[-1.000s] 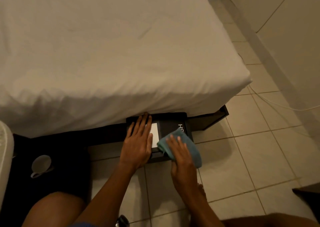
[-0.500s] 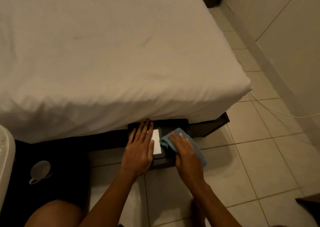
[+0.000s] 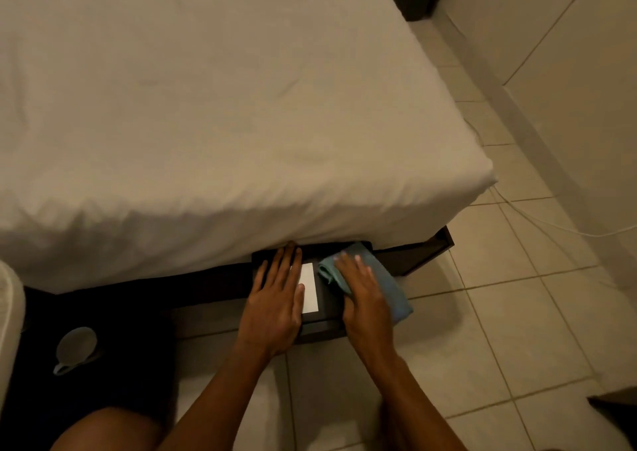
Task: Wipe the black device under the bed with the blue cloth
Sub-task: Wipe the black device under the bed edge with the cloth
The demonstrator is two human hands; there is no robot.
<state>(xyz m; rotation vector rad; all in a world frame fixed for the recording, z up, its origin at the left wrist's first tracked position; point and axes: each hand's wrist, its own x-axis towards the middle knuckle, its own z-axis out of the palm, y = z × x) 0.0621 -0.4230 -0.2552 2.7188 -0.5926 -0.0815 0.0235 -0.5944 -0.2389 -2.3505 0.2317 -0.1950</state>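
The black device (image 3: 327,307) is a flat dark box with a white label, sticking out from under the bed (image 3: 220,105) onto the tiled floor. My left hand (image 3: 275,299) lies flat on its left half, fingers spread and pointing toward the bed. My right hand (image 3: 362,295) presses the crumpled blue cloth (image 3: 389,285) onto the device's right half, near its far edge under the sheet. Most of the device's top is hidden by both hands and the cloth.
The dark bed frame (image 3: 424,250) juts out at the bed's corner. A white cable (image 3: 558,223) runs along the floor by the right wall. A pale cup (image 3: 74,349) sits on a dark mat at the left. My knee (image 3: 103,430) is at the bottom.
My right hand has pushed the blue cloth away from me across the device, toward the bed. My left hand has stayed flat on the device.
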